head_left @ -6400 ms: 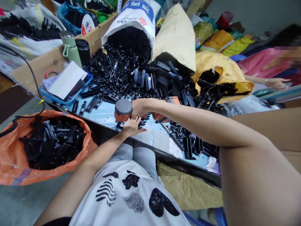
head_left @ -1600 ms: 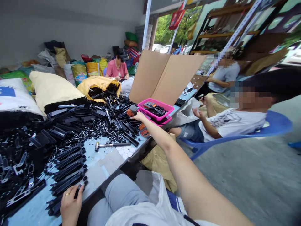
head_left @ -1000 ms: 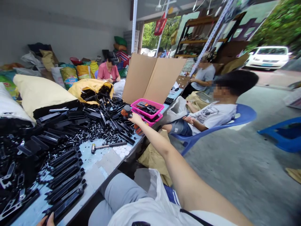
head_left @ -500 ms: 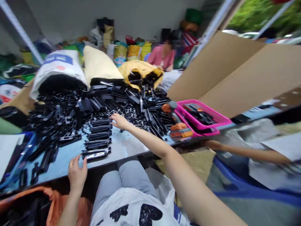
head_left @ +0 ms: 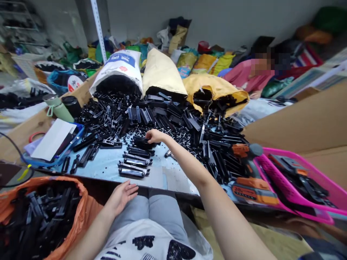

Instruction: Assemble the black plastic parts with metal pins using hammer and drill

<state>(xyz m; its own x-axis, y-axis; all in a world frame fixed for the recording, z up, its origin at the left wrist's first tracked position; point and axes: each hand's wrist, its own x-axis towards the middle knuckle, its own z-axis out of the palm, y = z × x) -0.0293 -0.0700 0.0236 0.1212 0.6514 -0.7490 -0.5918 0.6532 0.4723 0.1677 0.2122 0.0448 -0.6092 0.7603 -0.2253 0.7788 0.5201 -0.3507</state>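
My right hand (head_left: 153,136) reaches over the pale blue table (head_left: 108,168), fingers curled down onto the farthest piece in a row of several long black plastic pieces (head_left: 135,162). Whether it grips that piece I cannot tell for sure, but the fingers are bent on it. My left hand (head_left: 123,194) rests open at the table's near edge, above my lap, holding nothing. An orange and grey cordless drill (head_left: 248,169) lies on the table to the right, free of both hands.
A big heap of black plastic parts (head_left: 168,119) spills from a white sack (head_left: 119,70), a tan sack (head_left: 161,72) and a yellow sack (head_left: 217,90). A pink basket (head_left: 298,187) sits right, an orange bag of parts (head_left: 40,213) lower left. A person in pink (head_left: 244,74) sits behind.
My right hand let go of the drill by the pink basket and came back to the row of black pieces. My left hand slid off the table edge towards my lap. My view swung left.
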